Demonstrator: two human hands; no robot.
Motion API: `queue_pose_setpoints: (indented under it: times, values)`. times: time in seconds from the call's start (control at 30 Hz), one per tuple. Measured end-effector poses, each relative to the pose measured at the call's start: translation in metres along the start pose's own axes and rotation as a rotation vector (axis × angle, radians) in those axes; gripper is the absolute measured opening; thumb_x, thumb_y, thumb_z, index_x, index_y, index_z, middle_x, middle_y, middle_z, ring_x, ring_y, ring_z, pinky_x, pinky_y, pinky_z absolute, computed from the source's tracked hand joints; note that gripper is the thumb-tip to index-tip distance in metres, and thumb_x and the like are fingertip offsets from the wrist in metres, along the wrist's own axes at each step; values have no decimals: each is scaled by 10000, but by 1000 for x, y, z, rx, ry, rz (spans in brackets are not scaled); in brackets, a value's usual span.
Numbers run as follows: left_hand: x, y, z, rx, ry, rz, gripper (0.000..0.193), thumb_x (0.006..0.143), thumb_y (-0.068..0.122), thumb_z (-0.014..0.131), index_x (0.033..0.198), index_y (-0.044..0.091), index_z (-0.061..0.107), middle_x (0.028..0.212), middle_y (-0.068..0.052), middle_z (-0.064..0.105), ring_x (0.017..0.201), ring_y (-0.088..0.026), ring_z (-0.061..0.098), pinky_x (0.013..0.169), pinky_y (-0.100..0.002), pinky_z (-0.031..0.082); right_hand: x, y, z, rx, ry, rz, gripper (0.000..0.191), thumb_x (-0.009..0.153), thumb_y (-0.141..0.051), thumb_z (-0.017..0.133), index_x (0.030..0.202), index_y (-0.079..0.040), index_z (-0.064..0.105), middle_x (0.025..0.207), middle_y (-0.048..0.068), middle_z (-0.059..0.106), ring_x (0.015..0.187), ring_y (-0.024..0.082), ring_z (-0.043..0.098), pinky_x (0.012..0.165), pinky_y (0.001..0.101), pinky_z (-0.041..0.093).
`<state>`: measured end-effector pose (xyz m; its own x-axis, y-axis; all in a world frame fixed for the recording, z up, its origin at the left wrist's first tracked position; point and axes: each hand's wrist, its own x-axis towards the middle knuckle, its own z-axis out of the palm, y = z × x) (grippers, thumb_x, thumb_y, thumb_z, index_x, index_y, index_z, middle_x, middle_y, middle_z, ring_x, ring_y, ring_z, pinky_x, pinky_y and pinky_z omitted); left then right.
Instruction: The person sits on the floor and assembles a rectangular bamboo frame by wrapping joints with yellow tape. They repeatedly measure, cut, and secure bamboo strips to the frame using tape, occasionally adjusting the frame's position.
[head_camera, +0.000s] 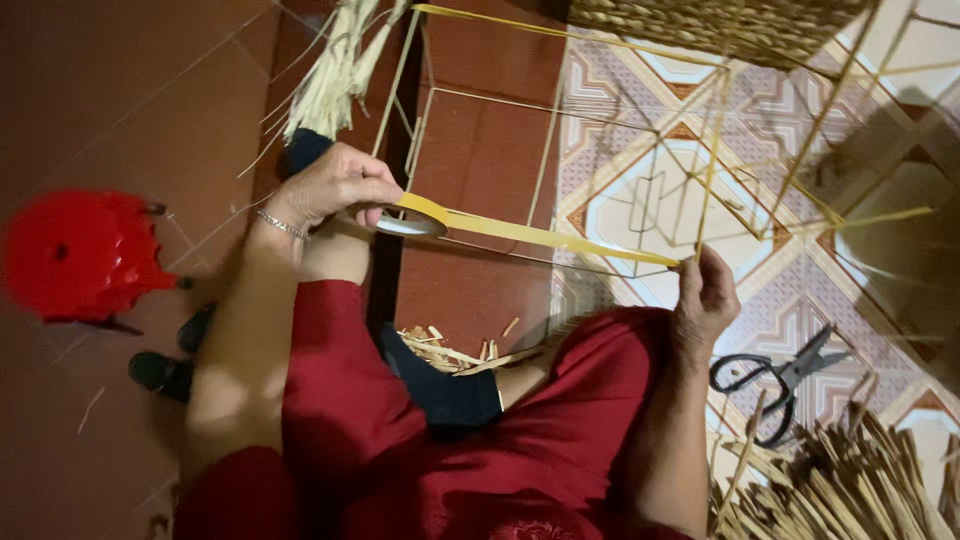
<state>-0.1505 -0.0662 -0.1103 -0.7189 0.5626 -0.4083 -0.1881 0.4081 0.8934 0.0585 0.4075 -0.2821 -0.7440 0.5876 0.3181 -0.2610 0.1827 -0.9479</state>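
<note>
Below: red tile floor (patterned tiles beside).

We see a yellow tape, a pale yellow wire frame, a bright red stool, dark red clothing, black scissors, and floor tiles patterned in what looks like orange, white and mauve.

A yellow tape roll sits in the left hand, its strip pulled out taut and nearly level — running to the right hand, which pins the end against a thin wire frame wrapped in yellow — open, box-like, tilted.
</note>
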Motion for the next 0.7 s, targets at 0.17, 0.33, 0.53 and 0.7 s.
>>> queue_pose_setpoints:
  times: [0.17,0.33,0.53,0.7]
  values:
    - [-4,1,-12,315,157,-102,329,768,335,846,731,19,761,603,-55,686,513,-81,585,484,-238,450,1,-6,1,-36,-13,-13,228,1098,-7,642,1302,94,630,1151,122,709,1011,160,689,933,318,603]
    - [-6,6,-14,534,232,-165,433,745,437,886,677,32,750,605,-49,676,520,-83,565,508,-260,456,1,-10,0,-79,-33,-28,238,1109,-19,639,1315,99,626,1163,134,707,1012,162,689,935,312,594]
    - [-13,3,-36,406,155,-158,386,784,467,771,731,84,777,577,-24,662,501,-106,570,477,-297,441,3,-9,0,-15,-24,-8,257,1109,-44,662,1315,102,615,1195,132,700,1028,164,698,948,314,603]
    - [-19,-17,-38,641,238,-181,404,678,440,857,670,45,774,561,-45,656,505,-156,600,500,-312,482,2,-9,-1,-25,-41,-13,268,1118,-49,668,1333,102,614,1211,136,700,1039,169,691,957,316,594]
